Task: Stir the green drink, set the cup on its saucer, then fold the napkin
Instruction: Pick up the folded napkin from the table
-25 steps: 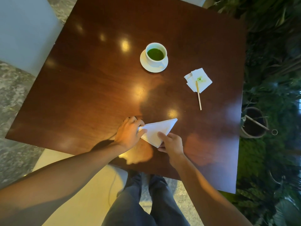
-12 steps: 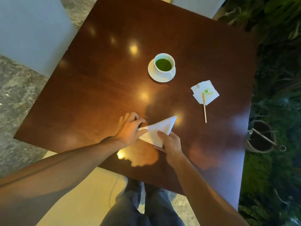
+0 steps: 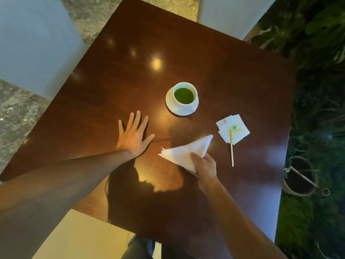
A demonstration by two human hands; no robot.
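- The right hand [image 3: 204, 166] pinches the near corner of the napkin [image 3: 184, 153], thumb on top and fingers underneath.
- The napkin is folded into a white triangle; one tip points away from the right hand toward the stick, the other toward the left hand.
- Whether the napkin's far edge touches the tabletop [image 3: 112, 90] cannot be told.
- The left hand [image 3: 133, 136] lies flat on the tabletop, palm down, fingers spread wide and gripping nothing.
- The left hand sits just beside the napkin's left tip, apart from it.
- The cup [image 3: 184, 94] stands upright on its saucer [image 3: 170, 104], beyond both hands and nearer the right one.
- The cup is white and holds the green drink [image 3: 183, 95].
- A stick [image 3: 231, 146] lies to the right of the right hand, its far end resting on a tissue [image 3: 233, 128].
- The tissue is white and crumpled, with a green stain near the stick's tip.
- The tissue lies just beyond the napkin's far tip, apart from it.
- A pot [image 3: 300, 175] stands on the ground past the tabletop's right edge, among plants [image 3: 317, 53].
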